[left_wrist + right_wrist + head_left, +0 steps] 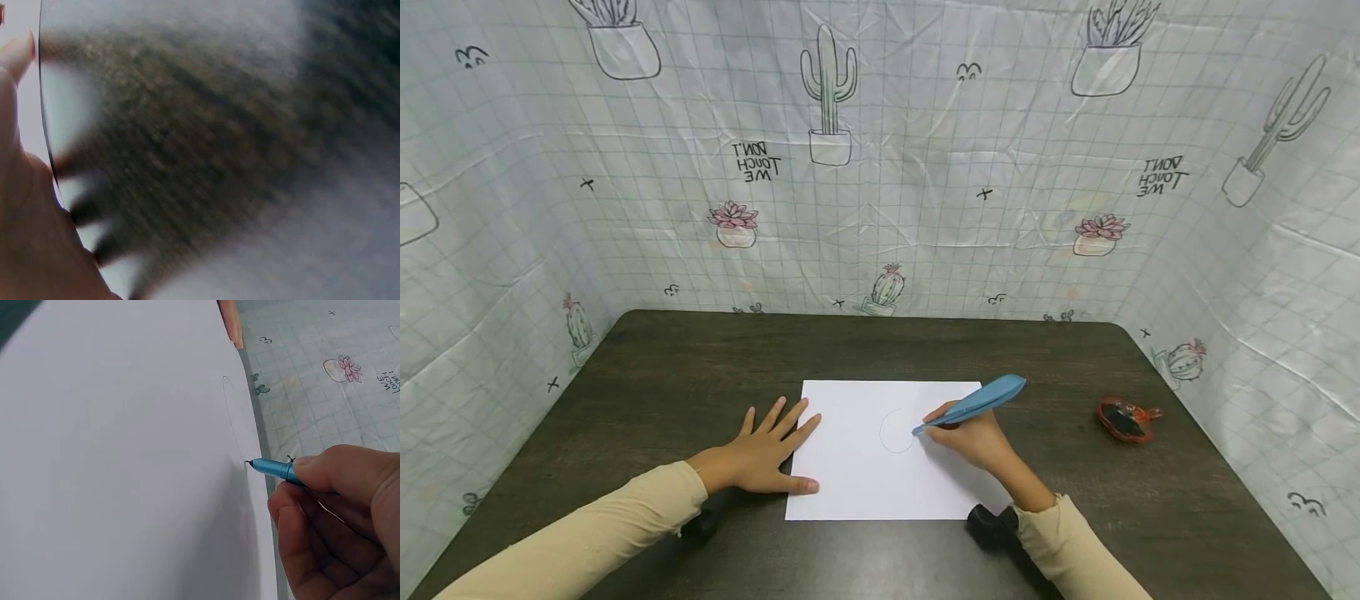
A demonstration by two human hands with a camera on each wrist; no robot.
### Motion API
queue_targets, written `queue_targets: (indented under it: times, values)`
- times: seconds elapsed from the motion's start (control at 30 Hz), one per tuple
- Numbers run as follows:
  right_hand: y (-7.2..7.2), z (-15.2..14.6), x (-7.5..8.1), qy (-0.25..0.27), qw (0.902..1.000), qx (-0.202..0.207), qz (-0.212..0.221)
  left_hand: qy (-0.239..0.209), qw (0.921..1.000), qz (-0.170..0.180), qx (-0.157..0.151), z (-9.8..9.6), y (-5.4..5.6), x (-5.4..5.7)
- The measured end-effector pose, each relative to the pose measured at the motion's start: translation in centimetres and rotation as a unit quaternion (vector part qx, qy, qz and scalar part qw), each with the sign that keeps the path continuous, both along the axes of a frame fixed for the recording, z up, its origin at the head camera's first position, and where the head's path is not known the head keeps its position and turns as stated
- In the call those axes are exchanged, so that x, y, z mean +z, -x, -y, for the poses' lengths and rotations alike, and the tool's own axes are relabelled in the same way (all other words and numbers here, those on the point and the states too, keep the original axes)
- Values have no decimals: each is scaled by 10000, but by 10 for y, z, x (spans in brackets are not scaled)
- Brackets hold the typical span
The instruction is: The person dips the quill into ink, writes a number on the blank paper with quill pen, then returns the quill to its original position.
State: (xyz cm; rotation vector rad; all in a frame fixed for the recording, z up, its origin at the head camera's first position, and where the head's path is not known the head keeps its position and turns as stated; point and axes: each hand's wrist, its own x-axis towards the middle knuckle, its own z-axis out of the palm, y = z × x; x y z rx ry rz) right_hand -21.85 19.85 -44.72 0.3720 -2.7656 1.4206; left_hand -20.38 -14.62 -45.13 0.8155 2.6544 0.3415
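A white sheet of paper lies on the dark table in the head view. My right hand pinches a blue feather-shaped pen, its tip on the paper. From that tip runs a thin curved line, most of a circle with a gap at the upper right. In the right wrist view the pen's blue barrel sits between thumb and fingers of the right hand. My left hand rests spread at the paper's left edge, fingertips and thumb on it. The left wrist view shows part of this hand, the table blurred.
An orange-red object with a dark middle lies on the table to the right. A pale cloth printed with cacti hangs behind and at both sides. Black wrist straps show near the paper's front edge.
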Motion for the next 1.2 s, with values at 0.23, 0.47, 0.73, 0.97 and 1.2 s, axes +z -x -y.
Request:
queue_targets:
  times: [0.23,0.47,0.73,0.97,1.2]
  values:
    - [3,8,1,104,9999,-82,41,4,10000,-4,3,0,0,1]
    - [4,16,-1,140,9995,-204,182,-27,10000,-4,-31,0,0,3]
    - [2,24,0,207,9996,-110,149,-58,10000,25,-9,-1,0,3]
    - [1,30,-1,225,9997,124,6,-59,10000,56,-21,-1,0,4]
    - [-2,34,0,153,9994,310,-71,-83,10000,6,-12,-1,0,4]
